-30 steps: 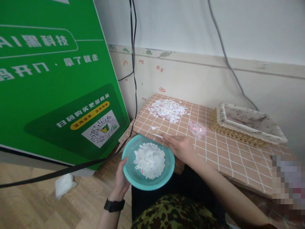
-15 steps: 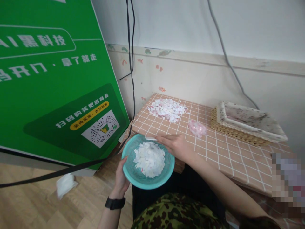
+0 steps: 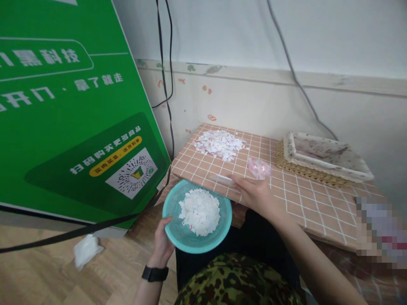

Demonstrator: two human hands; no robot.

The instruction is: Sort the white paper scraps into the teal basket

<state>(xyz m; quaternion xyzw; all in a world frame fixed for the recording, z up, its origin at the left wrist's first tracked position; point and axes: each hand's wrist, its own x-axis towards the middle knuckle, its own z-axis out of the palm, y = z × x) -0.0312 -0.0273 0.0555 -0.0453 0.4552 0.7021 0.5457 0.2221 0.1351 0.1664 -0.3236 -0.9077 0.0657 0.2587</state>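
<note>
My left hand (image 3: 163,241) grips the left rim of a turquoise plastic sieve basket (image 3: 173,203), thumb over the edge. In the basket lies a heap of small white paper scraps (image 3: 200,212). Above the table's front edge, my right hand (image 3: 256,195) is closed on a thin, flat white strip (image 3: 222,179), whose exact kind I cannot make out. Farther back on the table sits a loose pile of white paper scraps (image 3: 219,145), some pinkish. A crumpled pink clear plastic bag (image 3: 259,167) lies just beyond my right hand.
A brown checked cloth covers the table (image 3: 295,203). On its right stands a cloth-lined wicker basket (image 3: 311,169). To the left is a green cabinet (image 3: 95,127), with a black strap (image 3: 104,224) crossing before it. A white packet (image 3: 87,250) lies on the floor.
My right hand has moved right, away from the sieve basket's far rim to over the table edge, with the white strip in it. My left hand keeps its grip on the basket.
</note>
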